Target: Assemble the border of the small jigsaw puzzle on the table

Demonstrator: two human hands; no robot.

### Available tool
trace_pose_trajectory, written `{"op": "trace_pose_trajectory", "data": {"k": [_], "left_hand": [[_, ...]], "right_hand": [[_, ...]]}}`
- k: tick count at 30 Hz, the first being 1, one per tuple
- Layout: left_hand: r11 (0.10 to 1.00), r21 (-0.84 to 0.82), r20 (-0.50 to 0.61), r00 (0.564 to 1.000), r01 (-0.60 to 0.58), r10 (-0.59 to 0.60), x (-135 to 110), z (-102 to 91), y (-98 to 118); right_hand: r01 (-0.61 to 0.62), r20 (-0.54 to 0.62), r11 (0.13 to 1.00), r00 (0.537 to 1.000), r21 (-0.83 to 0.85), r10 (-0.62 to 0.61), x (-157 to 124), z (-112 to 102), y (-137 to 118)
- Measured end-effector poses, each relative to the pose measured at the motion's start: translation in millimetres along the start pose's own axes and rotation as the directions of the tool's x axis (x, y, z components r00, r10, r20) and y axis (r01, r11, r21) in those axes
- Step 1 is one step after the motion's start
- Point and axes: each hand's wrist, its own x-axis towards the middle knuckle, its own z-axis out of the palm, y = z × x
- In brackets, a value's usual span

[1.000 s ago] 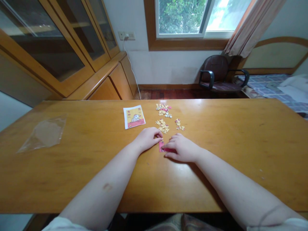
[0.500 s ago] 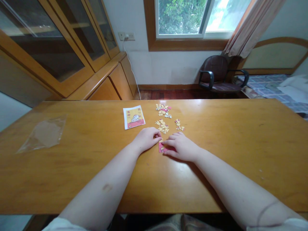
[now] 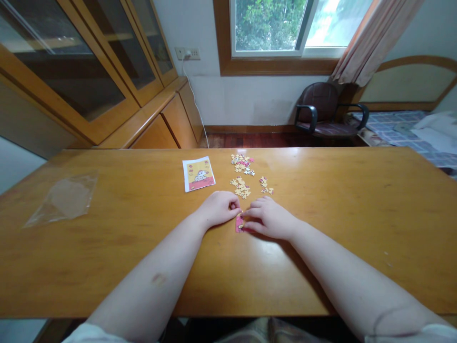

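Note:
My left hand (image 3: 219,208) and my right hand (image 3: 268,217) rest close together on the wooden table (image 3: 143,247), fingertips nearly touching. Between and under them lies a small joined pink patch of puzzle (image 3: 240,224), partly covered by my right fingers. My left fingers are curled in a pinch near its top edge; what they hold is hidden. My right fingers press flat on the pink patch. Just beyond the hands lie loose yellow puzzle pieces (image 3: 242,186) in small heaps, and a picture card (image 3: 198,173) showing the finished image.
More pieces (image 3: 243,163) lie farther back, with a smaller cluster (image 3: 265,185) to the right. A clear plastic bag (image 3: 64,197) lies at the table's left. Beyond the table stand a wooden glass-door cabinet (image 3: 89,71), a dark armchair (image 3: 321,112) and a bed (image 3: 410,128).
Both hands have stayed almost in place. My right fingers slid slightly left over the pink patch, and my left fingers curled tighter beside it.

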Motion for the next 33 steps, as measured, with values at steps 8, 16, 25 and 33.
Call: {"op": "trace_pose_trajectory", "data": {"k": [8,16,25,33], "left_hand": [[1.000,0.015,-0.009,1.000,-0.002,0.002,0,-2.0,2],[0.998,0.053,-0.003,0.999,0.032,-0.032,0,-0.8,0],[1.000,0.003,0.008,1.000,0.015,-0.015,-1,-1.6,1],[1.000,0.002,0.026,1.000,0.001,-0.001,-1,-0.4,0]], "right_hand": [[-0.464,-0.175,0.882,0.864,0.085,0.471,-2,-10,28],[-0.500,-0.113,0.852,0.848,0.154,0.518,1,-9,22],[-0.504,-0.101,0.851,0.848,0.149,0.520,1,-6,20],[-0.445,-0.059,0.882,0.887,0.154,0.458,2,-4,19]]}}
